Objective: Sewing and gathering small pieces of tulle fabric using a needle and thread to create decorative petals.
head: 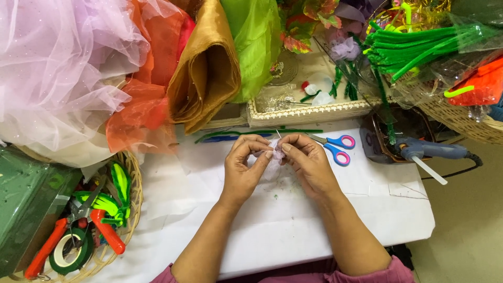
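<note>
Fabric piece: a small pale lilac scrap of sheer fabric sits between both hands, just above the desk's middle, nearer the far edge.
Wire: a thin wire sticks up from the pinch point; its lower end is hidden.
Left hand: the left hand is curled, thumb and forefinger pinched on the scrap, the other fingers bent inward; the forearm runs up from the near edge.
Right hand: the right hand mirrors it, fingertips closed on the scrap and touching the left hand's fingertips; wrist bent, forearm angled in from the near right.
Desk: a white covered desk carries the work.
Scissors: blue and pink scissors lie just beyond the right hand.
Glue gun: a blue glue gun rests at the right edge.
Tray: a trimmed tray stands at the far edge.
Pipe cleaners: green pipe cleaners fill a bag at the far right corner.
Cloth: lilac, orange and gold cloth is heaped at the far left.
Basket: a wicker basket of tools and tape sits at the left edge.
</note>
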